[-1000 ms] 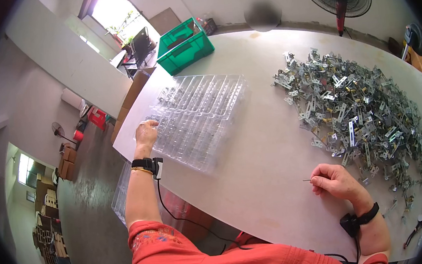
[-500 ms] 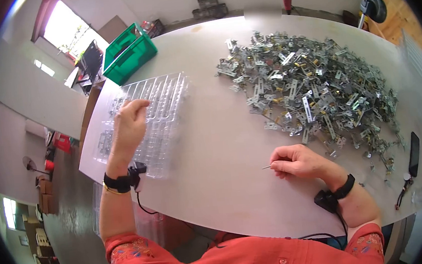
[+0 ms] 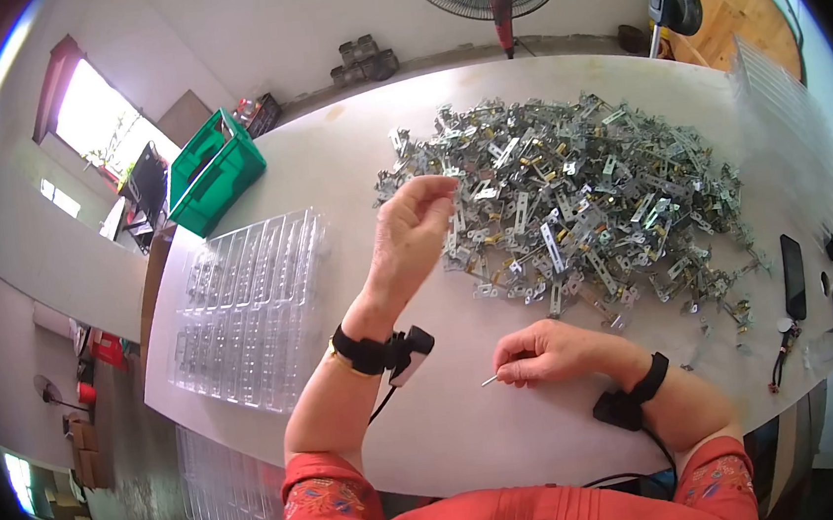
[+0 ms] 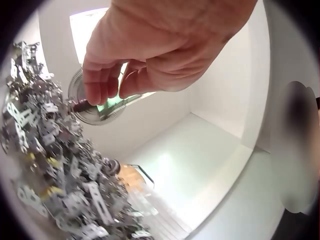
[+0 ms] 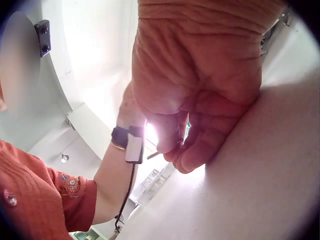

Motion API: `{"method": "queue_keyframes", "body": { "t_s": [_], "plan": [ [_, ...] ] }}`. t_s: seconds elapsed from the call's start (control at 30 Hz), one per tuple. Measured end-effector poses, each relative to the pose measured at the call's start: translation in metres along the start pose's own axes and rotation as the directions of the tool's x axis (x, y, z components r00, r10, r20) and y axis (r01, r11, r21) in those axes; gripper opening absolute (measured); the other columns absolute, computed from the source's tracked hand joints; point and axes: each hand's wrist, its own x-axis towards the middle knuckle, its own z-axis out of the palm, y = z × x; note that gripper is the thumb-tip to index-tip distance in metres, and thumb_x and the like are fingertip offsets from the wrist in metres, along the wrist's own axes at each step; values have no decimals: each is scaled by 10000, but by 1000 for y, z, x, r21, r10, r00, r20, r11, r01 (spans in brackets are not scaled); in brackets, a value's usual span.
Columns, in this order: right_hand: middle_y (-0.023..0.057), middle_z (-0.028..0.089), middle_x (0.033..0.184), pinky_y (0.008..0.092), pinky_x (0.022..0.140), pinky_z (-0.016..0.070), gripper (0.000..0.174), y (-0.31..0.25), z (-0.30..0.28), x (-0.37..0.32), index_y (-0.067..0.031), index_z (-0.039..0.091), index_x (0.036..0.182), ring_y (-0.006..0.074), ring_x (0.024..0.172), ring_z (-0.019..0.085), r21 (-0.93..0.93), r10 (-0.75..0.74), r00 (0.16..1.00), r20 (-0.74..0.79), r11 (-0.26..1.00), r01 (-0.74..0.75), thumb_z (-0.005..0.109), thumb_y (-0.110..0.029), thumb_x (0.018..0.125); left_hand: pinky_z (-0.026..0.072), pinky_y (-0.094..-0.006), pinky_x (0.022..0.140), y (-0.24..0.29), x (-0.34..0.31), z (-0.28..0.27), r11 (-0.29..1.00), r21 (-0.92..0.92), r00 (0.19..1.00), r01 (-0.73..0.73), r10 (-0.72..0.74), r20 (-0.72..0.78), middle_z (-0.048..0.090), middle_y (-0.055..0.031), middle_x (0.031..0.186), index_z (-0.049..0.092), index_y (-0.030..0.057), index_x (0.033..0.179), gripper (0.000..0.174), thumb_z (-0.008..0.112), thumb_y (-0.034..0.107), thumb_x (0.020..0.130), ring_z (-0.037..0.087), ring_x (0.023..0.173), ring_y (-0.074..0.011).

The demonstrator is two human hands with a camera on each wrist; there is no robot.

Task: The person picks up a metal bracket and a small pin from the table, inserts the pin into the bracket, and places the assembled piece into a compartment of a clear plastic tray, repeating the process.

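My left hand (image 3: pixel 412 236) is raised over the near left side of a heap of small metal brackets (image 3: pixel 570 207). Its fingers bend loosely toward the thumb, and the left wrist view shows nothing between the fingertips (image 4: pixel 95 97). Low over the table, my right hand (image 3: pixel 548 350) pinches a thin metal pin (image 3: pixel 489 380) between thumb and fingers. One end of this pin sticks out past the fingertips; the rest is hidden in the hand. Left of both hands lies a clear plastic compartment tray (image 3: pixel 292 370) with small metal parts in its left-hand compartments.
A green crate (image 3: pixel 222 183) stands at the table's far left corner. Toward the right edge lie a black phone (image 3: pixel 792 277) and a short dark strap (image 3: pixel 780 362). More clear trays (image 3: pixel 224 495) sit below the table's left edge, and a fan (image 3: pixel 502 15) stands beyond the table.
My left hand has lifted off the clear tray and swung right to the metal heap. The right hand keeps its pinch on the pin. The head view has turned rightward.
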Motion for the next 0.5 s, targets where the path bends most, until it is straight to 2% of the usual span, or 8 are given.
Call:
{"method": "queue_keyframes", "body": {
  "t_s": [0.07, 0.13, 0.27, 0.33, 0.37, 0.43, 0.47, 0.5],
  "plan": [
    [-23, 634, 809, 237, 693, 515, 171, 1, -1, 0, -49, 663, 1000, 64, 768, 613, -3, -3, 1000, 5, 1000, 3, 631, -217, 998, 519, -248, 809, -30, 21, -6, 1000, 15, 997, -3, 4, -71, 685, -36, 1042, 663, -17, 1155, 210, 577, 36, 971, 619, 897, -85],
    [-21, 628, 812, 237, 694, 512, 182, 1, -2, 1, -50, 655, 1016, 70, 770, 608, 4, 0, 1000, 28, 1000, 0, 621, -228, 1004, 519, -250, 801, -51, 36, -12, 986, 167, 979, 27, 8, -205, 686, -41, 1023, 667, -14, 1128, 193, 602, 55, 959, 623, 874, -97],
    [-18, 630, 810, 239, 698, 506, 181, -2, -3, 0, -50, 655, 1019, 67, 761, 599, -18, 11, 1000, 17, 1000, -11, 616, -227, 1006, 518, -268, 808, -77, 57, -10, 945, 325, 967, -38, 116, -225, 678, -59, 1008, 668, -13, 1115, 202, 636, 76, 937, 615, 872, -121],
    [-13, 631, 806, 244, 705, 498, 184, -2, -3, -1, -52, 657, 1021, 65, 753, 591, 5, 20, 1000, 15, 1000, -20, 616, -230, 1005, 525, -309, 825, -82, 62, -13, 878, 476, 933, -52, 212, -290, 663, -107, 1028, 664, -13, 1093, 201, 626, 38, 902, 622, 895, -178],
    [-13, 631, 806, 244, 705, 498, 184, -4, -4, -1, -52, 657, 1021, 65, 753, 591, 6, 24, 1000, 12, 1000, -24, 616, -230, 1005, 525, -309, 825, -86, 67, -20, 880, 472, 934, -52, 210, -288, 663, -107, 1028, 664, -13, 1093, 201, 626, 38, 902, 622, 895, -178],
    [-13, 630, 796, 247, 705, 490, 186, -10, -4, -3, -52, 660, 1022, 65, 744, 587, -46, 23, 1000, 9, 999, -22, 618, -231, 1001, 510, -384, 886, -98, 79, -44, 842, 539, 856, -22, 294, -424, 612, -195, 1062, 636, -33, 1087, 247, 556, 1, 855, 617, 989, -313],
    [-13, 630, 796, 247, 705, 490, 186, -10, -4, -3, -52, 660, 1022, 65, 744, 587, -46, 23, 1000, 7, 999, -23, 618, -231, 1001, 510, -384, 886, -104, 81, -52, 843, 538, 857, -23, 294, -423, 612, -195, 1062, 636, -33, 1087, 247, 556, 1, 855, 617, 989, -313],
    [-13, 629, 788, 249, 702, 486, 185, -11, -5, -2, -52, 661, 1021, 64, 741, 585, -74, 16, 1000, 8, 997, -16, 617, -230, 999, 498, -403, 918, -111, 84, -58, 834, 547, 863, 68, 226, -451, 606, -213, 1090, 623, -32, 1107, 268, 558, 18, 852, 604, 1031, -338]
  ]
}}
